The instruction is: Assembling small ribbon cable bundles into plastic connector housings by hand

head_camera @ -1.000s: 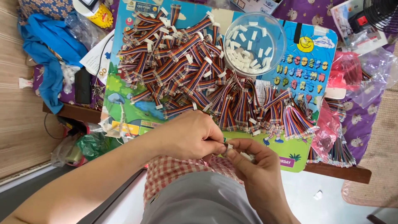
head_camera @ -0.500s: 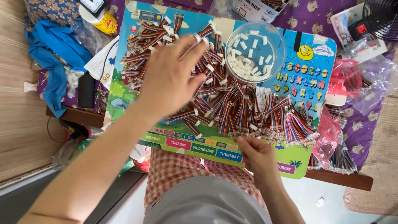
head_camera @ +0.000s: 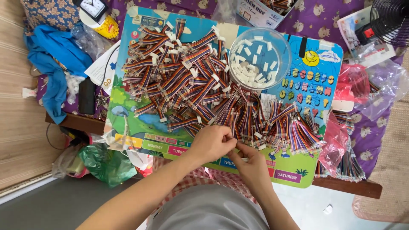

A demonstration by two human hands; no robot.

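Note:
My left hand (head_camera: 211, 142) and my right hand (head_camera: 252, 164) meet at the near edge of a colourful children's board (head_camera: 317, 87). The left hand's fingers pinch a rainbow ribbon cable (head_camera: 233, 135) at the front of the heap. A small white connector (head_camera: 245, 159) shows at the right hand's fingertips, just below the cable's end. A big pile of finished ribbon cables (head_camera: 179, 81) with white plugs covers the board's left and middle. Cables with loose ends (head_camera: 294, 127) lie fanned out to the right. A clear bowl of white connectors (head_camera: 260, 57) stands at the far side.
A blue cloth (head_camera: 51, 68) and a black object (head_camera: 87, 96) lie left of the board, a green plastic bag (head_camera: 106, 164) below them. Red plastic bags (head_camera: 353, 81), a bundle of cables (head_camera: 349, 164) and a fan (head_camera: 392, 19) are at the right.
My left hand reached out over the pile half a second ago and has come back to the right hand with a cable. The right hand stayed near the board's front edge.

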